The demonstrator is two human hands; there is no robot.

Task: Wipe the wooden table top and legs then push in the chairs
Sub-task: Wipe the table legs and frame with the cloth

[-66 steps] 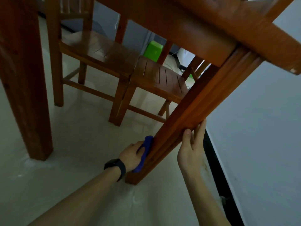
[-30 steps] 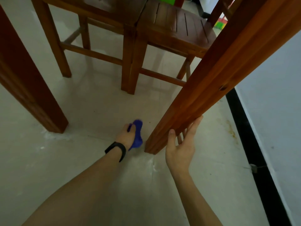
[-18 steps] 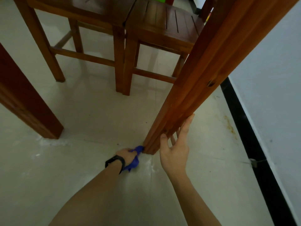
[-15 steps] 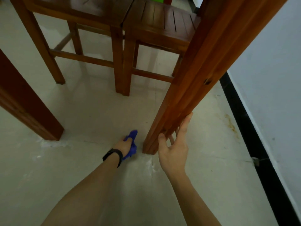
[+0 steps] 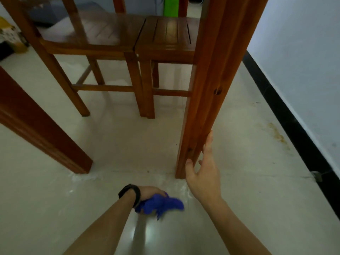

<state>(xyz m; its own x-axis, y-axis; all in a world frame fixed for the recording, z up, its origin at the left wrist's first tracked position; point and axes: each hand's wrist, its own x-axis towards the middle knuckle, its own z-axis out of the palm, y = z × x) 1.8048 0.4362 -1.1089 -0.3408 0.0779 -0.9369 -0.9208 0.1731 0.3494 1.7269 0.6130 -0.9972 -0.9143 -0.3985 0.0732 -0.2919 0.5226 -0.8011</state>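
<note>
L hand (image 5: 150, 192) grips blue cloth (image 5: 161, 204) down at floor (image 5: 128, 144), apart from leg (image 5: 207, 89) — R hand (image 5: 204, 173) spread, fingers straight, touching leg near its foot.

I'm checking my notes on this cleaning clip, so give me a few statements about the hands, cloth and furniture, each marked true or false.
1. The left hand holds a blue cloth. True.
2. The right hand rests with straight fingers against a table leg. True.
3. The cloth is pressed on that table leg. False: it is low by the floor, apart from the leg.
4. A black band is on the right wrist. False: the wristband is on the left wrist.
5. Two chairs stand side by side beyond the leg. True.
</note>
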